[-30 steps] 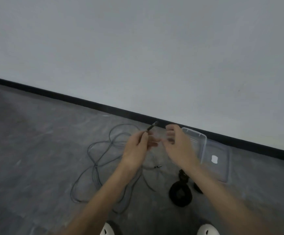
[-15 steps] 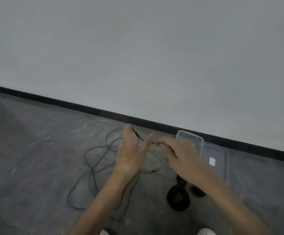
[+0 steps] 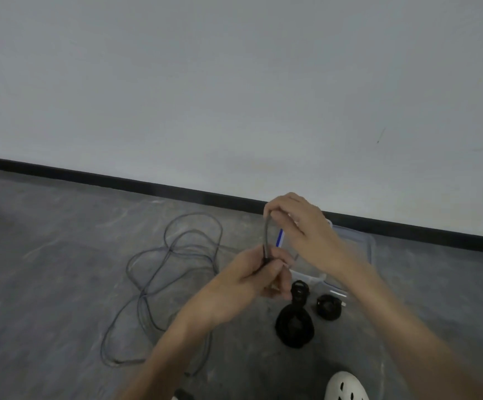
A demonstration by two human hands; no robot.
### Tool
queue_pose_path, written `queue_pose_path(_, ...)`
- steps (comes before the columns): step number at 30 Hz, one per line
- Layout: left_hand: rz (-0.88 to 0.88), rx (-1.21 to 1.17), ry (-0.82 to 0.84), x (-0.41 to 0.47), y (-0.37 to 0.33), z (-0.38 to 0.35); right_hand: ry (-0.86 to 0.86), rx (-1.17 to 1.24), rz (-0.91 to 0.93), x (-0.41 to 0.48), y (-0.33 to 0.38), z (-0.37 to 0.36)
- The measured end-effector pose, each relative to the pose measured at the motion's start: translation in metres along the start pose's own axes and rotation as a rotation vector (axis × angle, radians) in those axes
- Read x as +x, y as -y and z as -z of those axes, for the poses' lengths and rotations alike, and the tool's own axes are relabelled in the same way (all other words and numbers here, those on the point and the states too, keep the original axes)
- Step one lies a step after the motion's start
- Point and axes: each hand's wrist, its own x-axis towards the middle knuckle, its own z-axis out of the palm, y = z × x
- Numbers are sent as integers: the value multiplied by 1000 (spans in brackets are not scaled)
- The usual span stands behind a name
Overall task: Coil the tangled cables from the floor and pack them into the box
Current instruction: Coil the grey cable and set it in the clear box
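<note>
While the left hand (image 3: pixel 252 280) grips the low end of a grey cable (image 3: pixel 265 238), the right hand (image 3: pixel 302 226) pinches it a little higher up, so the two hands are close together. Most of it lies in loose loops on the floor (image 3: pixel 47 269) to the left. Behind the hands sits the clear box (image 3: pixel 370 246) — three black coils (image 3: pixel 294 327) lie just in front of it.

Head camera, wide-angle, looks forward-down, close over hands
</note>
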Motion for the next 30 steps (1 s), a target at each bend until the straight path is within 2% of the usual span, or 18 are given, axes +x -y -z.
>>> queue_pose_path(5, -70, -169, 110, 0, -8, 10, -22, 64, -21, 1, -1, -7)
queue_pose_path(7, -95, -253, 133, -2, -11, 16, 51, 63, -36, 1, -2, -14)
queue_pose_path(9, -136, -334, 146, -2, -17, 20, 151, 159, -53, 1, 2, -24)
queue_pose_path(11, -181, -378, 135, -3, -23, 23, 187, 377, -185, -1, 14, -35)
queue_pose_path(12, -192, -362, 100, -4, -25, 25, 209, 422, -198, -3, 16, -41)
queue_pose_path(14, -183, -319, -7, -5, -27, 30, 221, 285, -129, -10, 16, -49)
queue_pose_path(17, -226, -327, -119, -8, -28, 40, 293, 326, -123, -16, 27, -55)
queue_pose_path(23, -348, -331, -249, -7, -26, 51, 416, 620, -203, -24, 48, -52)
queue_pose_path(30, -373, -247, -419, -4, -21, 65, 544, 497, -177, -35, 53, -47)
